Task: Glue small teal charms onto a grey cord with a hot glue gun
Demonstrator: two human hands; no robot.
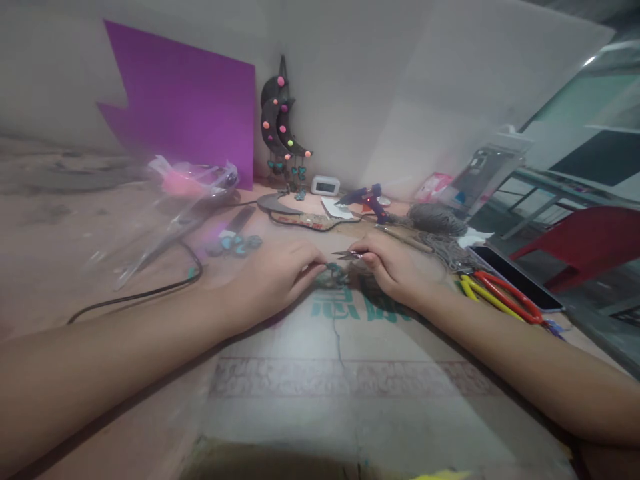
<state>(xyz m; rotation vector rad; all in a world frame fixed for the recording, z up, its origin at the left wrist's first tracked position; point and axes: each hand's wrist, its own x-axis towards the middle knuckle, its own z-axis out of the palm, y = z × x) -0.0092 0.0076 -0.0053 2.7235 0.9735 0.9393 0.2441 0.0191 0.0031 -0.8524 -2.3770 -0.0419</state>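
Observation:
My left hand (280, 273) is closed in a pinch at the edge of a small teal-and-grey yarn piece (334, 275) low over the table. Across from it, my right hand (393, 267) grips small pointed scissors (345, 255), whose blades point left, just above that piece. The blades look slightly parted. A thin strand (337, 333) trails from the piece toward me over the printed cardboard (400, 380). Beyond my left wrist lie several small teal-and-grey pieces (240, 245). My fingers partly hide both the yarn piece and the scissors' handles.
Behind stand a hanging crescent moon decoration (287, 127), a small clock (325, 185) and a glue gun (367, 199) with a red light. Grey yarn (437, 220), a phone (513, 277) and red-and-yellow-handled scissors (505, 293) lie right. A black cord (135, 301) and plastic bag (185, 193) lie left.

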